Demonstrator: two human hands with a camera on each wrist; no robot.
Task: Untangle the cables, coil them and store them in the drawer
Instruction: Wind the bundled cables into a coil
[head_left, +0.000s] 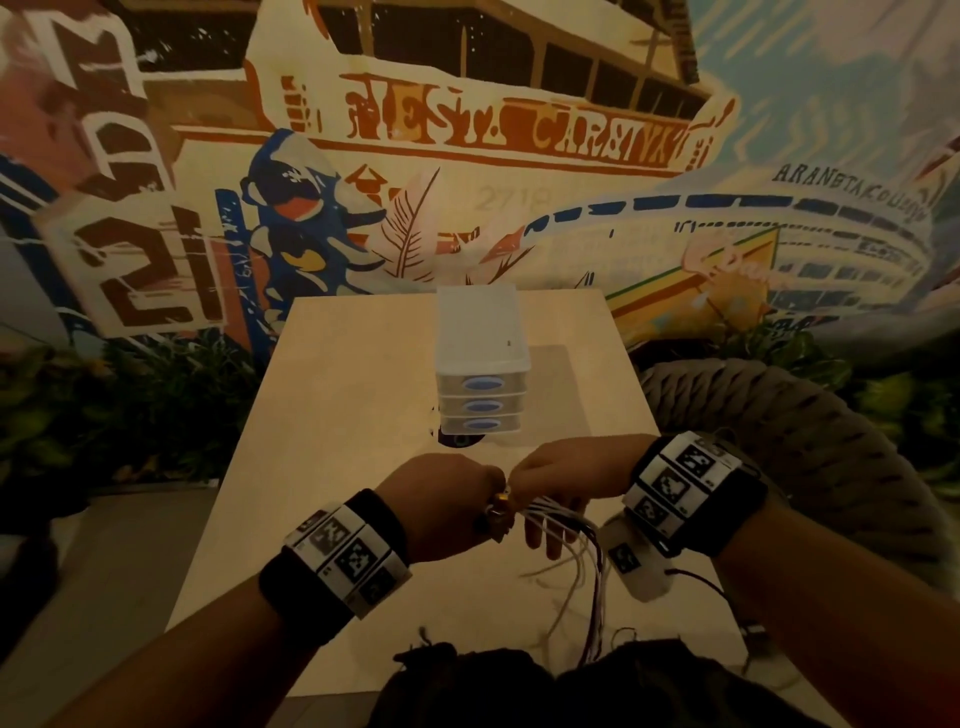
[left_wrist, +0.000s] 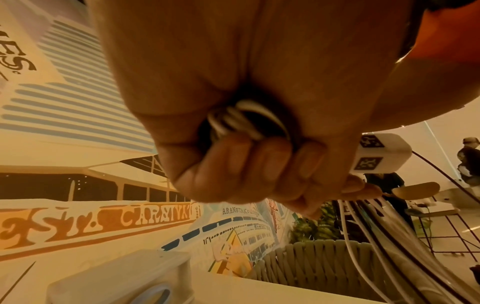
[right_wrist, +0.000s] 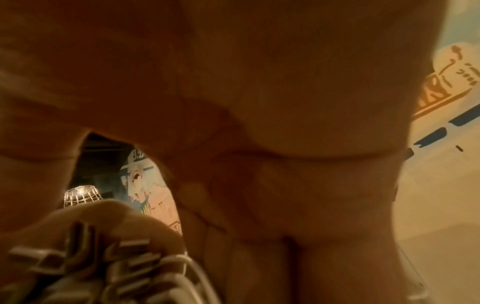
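Note:
A bundle of white and dark cables (head_left: 569, 540) hangs between my two hands above the near part of the table. My left hand (head_left: 447, 499) is a fist around looped cable turns (left_wrist: 244, 121). My right hand (head_left: 556, 478) meets it from the right and pinches the bundle at the top, with its lower fingers pointing down behind the strands. Loose strands (left_wrist: 363, 230) trail down toward my lap. Cable loops and connectors (right_wrist: 124, 273) fill the lower left of the right wrist view. The white drawer unit (head_left: 480, 358) stands mid-table beyond my hands, its three blue-handled drawers pushed in.
The pale wooden table (head_left: 353, 415) reaches back to a painted mural wall. A woven grey chair (head_left: 779, 415) stands off the table's right side. A dark round mark (head_left: 460, 441) shows at the drawer unit's front foot. People stand far off (left_wrist: 470, 164).

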